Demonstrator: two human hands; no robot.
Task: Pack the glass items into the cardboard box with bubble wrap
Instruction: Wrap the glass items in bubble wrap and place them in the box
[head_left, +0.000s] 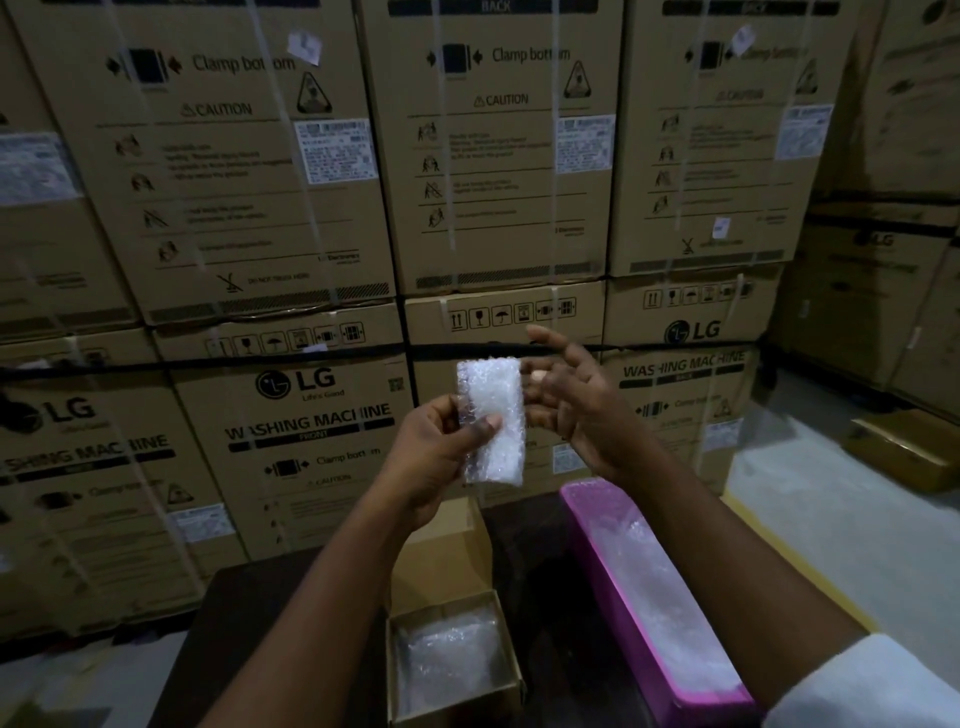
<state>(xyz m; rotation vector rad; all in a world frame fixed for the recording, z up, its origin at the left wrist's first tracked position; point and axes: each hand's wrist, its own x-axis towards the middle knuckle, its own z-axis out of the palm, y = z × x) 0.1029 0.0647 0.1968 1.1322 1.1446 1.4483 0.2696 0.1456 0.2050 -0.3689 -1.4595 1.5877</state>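
Bubble wrap, translucent and white, encloses the bundle (492, 421) that we hold upright above and beyond the open cardboard box (453, 662), which serves as our landmark. Our left hand (441, 451) grips the bundle's lower left side, thumb pressed across its front and fingers curled behind; whatever lies inside the wrap cannot be made out. Our right hand (571, 400) stands just right of the bundle with fingers spread and relaxed, holding nothing, its fingertips close to the bundle's right edge; contact there cannot be confirmed. The bundle's long axis runs vertically, so its lower end points down toward the box. The box already holds a loose layer of bubble wrap on its floor. Immediately right of the box lies a pink tray (597, 512) containing more wrap, and both rest on a dark table (249, 623). Beyond the box rises a wall of stacked washing-machine cartons (291, 395). We judge the left hand the nearer to lower the bundle into the box.
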